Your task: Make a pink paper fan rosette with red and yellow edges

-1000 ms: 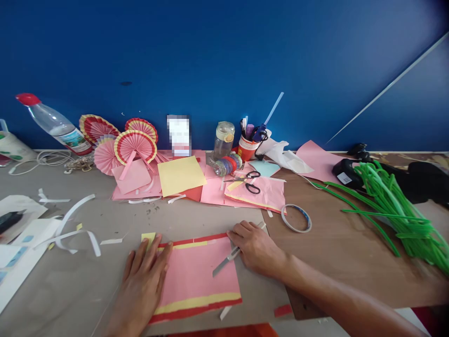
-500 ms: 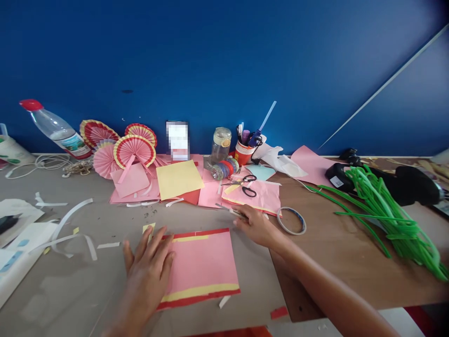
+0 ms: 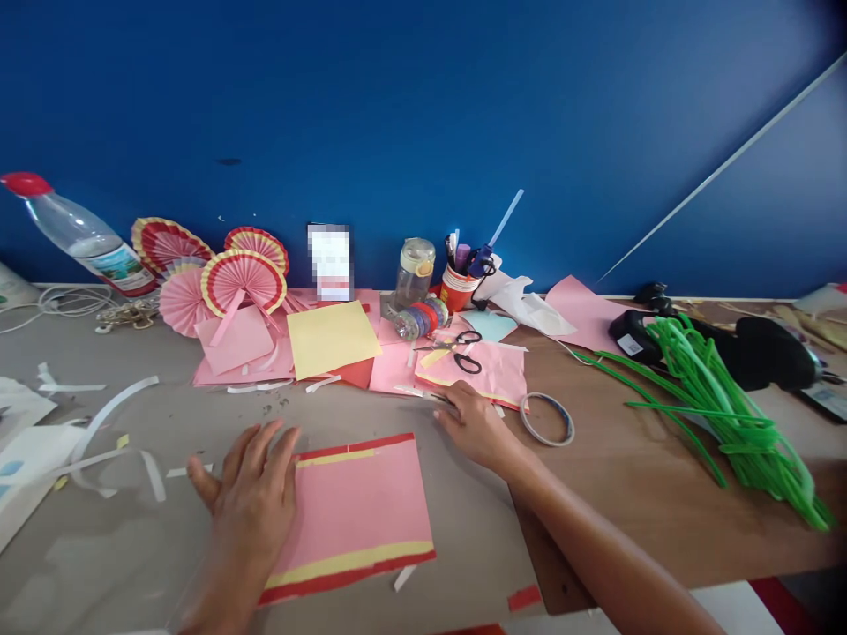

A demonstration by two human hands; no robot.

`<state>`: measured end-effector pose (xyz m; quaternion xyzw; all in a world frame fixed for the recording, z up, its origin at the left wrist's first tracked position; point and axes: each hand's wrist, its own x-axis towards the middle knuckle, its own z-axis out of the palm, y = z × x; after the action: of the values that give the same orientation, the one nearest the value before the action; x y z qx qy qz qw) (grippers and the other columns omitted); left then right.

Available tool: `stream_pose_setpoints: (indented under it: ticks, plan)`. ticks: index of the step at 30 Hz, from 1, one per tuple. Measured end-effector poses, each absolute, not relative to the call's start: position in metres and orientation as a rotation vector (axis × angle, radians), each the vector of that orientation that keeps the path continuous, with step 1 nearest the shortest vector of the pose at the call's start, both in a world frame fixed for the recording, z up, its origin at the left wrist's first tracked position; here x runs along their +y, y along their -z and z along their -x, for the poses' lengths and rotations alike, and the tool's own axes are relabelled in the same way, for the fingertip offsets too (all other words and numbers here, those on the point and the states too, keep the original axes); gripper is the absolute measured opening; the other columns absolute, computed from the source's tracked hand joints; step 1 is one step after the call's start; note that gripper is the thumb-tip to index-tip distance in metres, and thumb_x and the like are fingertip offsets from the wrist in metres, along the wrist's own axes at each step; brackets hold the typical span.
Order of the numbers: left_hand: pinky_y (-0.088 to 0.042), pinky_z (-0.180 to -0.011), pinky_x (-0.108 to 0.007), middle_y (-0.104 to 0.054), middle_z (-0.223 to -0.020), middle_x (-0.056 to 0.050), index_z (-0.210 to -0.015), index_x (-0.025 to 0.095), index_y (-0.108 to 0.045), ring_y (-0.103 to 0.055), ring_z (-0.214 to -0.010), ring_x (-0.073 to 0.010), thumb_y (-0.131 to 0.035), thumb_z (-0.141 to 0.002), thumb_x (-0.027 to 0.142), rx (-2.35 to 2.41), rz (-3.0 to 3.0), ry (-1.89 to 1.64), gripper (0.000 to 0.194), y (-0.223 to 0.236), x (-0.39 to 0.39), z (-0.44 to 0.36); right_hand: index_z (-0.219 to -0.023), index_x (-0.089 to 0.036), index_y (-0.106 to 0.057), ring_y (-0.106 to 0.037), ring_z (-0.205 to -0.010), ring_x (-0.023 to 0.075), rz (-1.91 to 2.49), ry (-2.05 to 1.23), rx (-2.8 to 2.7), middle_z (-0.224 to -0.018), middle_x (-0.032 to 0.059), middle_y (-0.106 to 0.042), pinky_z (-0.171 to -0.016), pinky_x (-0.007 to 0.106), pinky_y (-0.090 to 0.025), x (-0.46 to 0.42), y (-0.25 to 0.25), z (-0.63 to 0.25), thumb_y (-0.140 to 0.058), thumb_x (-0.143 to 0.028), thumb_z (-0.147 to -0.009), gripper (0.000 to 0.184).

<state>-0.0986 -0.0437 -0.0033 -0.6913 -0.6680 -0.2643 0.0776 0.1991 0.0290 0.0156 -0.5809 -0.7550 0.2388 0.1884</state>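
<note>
A pink paper sheet (image 3: 357, 503) with red and yellow strips along its far and near edges lies flat on the table. My left hand (image 3: 251, 503) rests over its left side, fingers spread, with the thumb out to the left. Beyond the sheet's far right corner, my right hand (image 3: 480, 430) is closed on a utility knife (image 3: 431, 395), whose blade points left beside the pink papers. Black-handled scissors (image 3: 467, 351) lie on a folded pink paper (image 3: 493, 375) just past that hand. A roll of double-sided tape (image 3: 546, 420) sits to its right.
Paper fans (image 3: 243, 282), a yellow sheet (image 3: 334, 339), a phone (image 3: 330, 265), a jar (image 3: 415, 269) and a cup of pens (image 3: 458, 287) line the blue wall. Green pipe cleaners (image 3: 734, 414) lie right. White strips (image 3: 152, 476) and a red scrap (image 3: 525, 598) are scattered about.
My right hand has carried the utility knife off the pink sheet, up toward the papers at the back. My left hand has shifted left, and the sheet has slid slightly left with it.
</note>
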Motion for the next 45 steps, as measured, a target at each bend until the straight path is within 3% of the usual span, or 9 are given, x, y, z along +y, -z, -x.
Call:
stream_pose_setpoints:
  ticks: [3, 6, 12, 20, 26, 33, 38, 42, 45]
  plan:
    - [-0.023, -0.107, -0.056, -0.064, -0.113, -0.013, -0.105, 0.02, -0.061, -0.059, -0.106, -0.028, -0.049, -0.088, 0.023, -1.907, 2.027, 0.988, 0.022, -0.012, -0.037, 0.079, -0.108, -0.015, -0.058, -0.054, -0.09, 0.0202, 1.691, -0.5, -2.258, -0.101, 0.0085, -0.054, -0.074, 0.028, -0.041, 0.027, -0.017, -0.196, -0.052, -0.017, -0.085, 0.024]
    - [-0.046, -0.089, -0.036, -0.064, -0.105, -0.011, -0.107, 0.019, -0.06, -0.059, -0.101, -0.0223, -0.05, -0.088, 0.021, -1.884, 2.058, 1.27, 0.021, -0.034, -0.023, 0.054, -0.099, -0.015, -0.058, -0.052, -0.085, 0.0197, 1.734, -0.343, -2.374, -0.098, 0.0092, -0.052, -0.073, 0.029, -0.04, 0.024, -0.015, -0.19, -0.048, -0.012, -0.085, 0.017]
    - [-0.042, -0.091, -0.04, -0.068, -0.079, -0.004, -0.089, 0.02, -0.063, -0.06, -0.079, -0.0195, -0.047, -0.09, 0.02, -1.703, 2.219, 1.302, 0.016, -0.049, 0.023, 0.027, -0.094, -0.016, -0.061, -0.049, -0.086, 0.0219, 1.637, -0.211, -2.449, -0.093, 0.0093, -0.056, -0.073, 0.031, -0.038, 0.019, -0.016, -0.184, -0.047, -0.006, -0.082, 0.021]
    - [-0.041, -0.094, -0.041, -0.07, -0.078, -0.004, -0.085, 0.02, -0.064, -0.061, -0.077, -0.0194, -0.046, -0.089, 0.023, -1.844, 2.192, 1.289, 0.019, -0.024, 0.039, 0.044, -0.109, -0.016, -0.066, -0.046, -0.096, 0.0256, 1.566, 0.025, -2.479, -0.102, 0.0134, -0.059, -0.085, 0.037, -0.037, 0.092, -0.027, -0.204, -0.042, -0.006, -0.085, 0.035]
    - [-0.04, -0.096, -0.04, -0.071, -0.083, -0.004, -0.088, 0.02, -0.064, -0.061, -0.082, -0.0189, -0.045, -0.09, 0.024, -1.884, 2.221, 1.316, 0.02, -0.038, 0.033, 0.055, -0.082, -0.016, -0.07, -0.047, -0.099, 0.0291, 1.439, 0.012, -2.614, -0.094, 0.0145, -0.062, -0.085, 0.042, -0.036, 0.119, -0.021, -0.203, -0.05, -0.011, -0.084, 0.021]
    - [-0.051, -0.075, -0.03, -0.07, -0.091, -0.005, -0.094, 0.021, -0.065, -0.065, -0.087, -0.0202, -0.049, -0.088, 0.043, -2.393, 2.28, 1.743, 0.028, -0.061, 0.0, 0.059, -0.086, -0.019, -0.064, -0.054, -0.088, 0.0215, 1.23, -0.103, -2.193, -0.088, 0.0083, -0.064, -0.079, 0.036, -0.038, 0.066, -0.047, -0.183, -0.044, -0.019, -0.09, 0.02]
    - [-0.052, -0.079, -0.034, -0.07, -0.092, -0.007, -0.097, 0.017, -0.063, -0.065, -0.087, -0.0221, -0.053, -0.083, 0.052, -2.685, 2.606, 2.171, 0.038, -0.058, -0.028, 0.029, -0.085, -0.02, -0.061, -0.054, -0.078, 0.0183, 1.004, -0.032, -2.395, -0.083, 0.0051, -0.066, -0.078, 0.037, -0.033, 0.002, -0.052, -0.142, -0.043, -0.012, -0.089, 0.02]
    - [-0.051, -0.071, -0.032, -0.066, -0.07, -0.003, -0.081, 0.017, -0.061, -0.063, -0.071, -0.0186, -0.057, -0.081, 0.048, -2.954, 2.217, 2.243, 0.032, -0.04, -0.034, 0.021, -0.094, -0.019, -0.06, -0.055, -0.083, 0.0203, 0.966, -0.232, -2.331, -0.089, 0.0062, -0.065, -0.081, 0.039, -0.035, -0.014, -0.049, -0.142, -0.048, -0.016, -0.085, 0.015]
    - [-0.048, -0.064, -0.03, -0.063, -0.059, 0.0, -0.079, 0.018, -0.061, -0.061, -0.063, -0.0175, -0.054, -0.081, 0.049, -3.084, 2.177, 1.989, 0.031, -0.031, -0.035, 0.026, -0.111, -0.018, -0.056, -0.055, -0.096, 0.0232, 1.151, -0.552, -2.071, -0.105, 0.0101, -0.061, -0.082, 0.038, -0.041, -0.011, -0.049, -0.162, -0.054, -0.026, -0.082, 0.03]
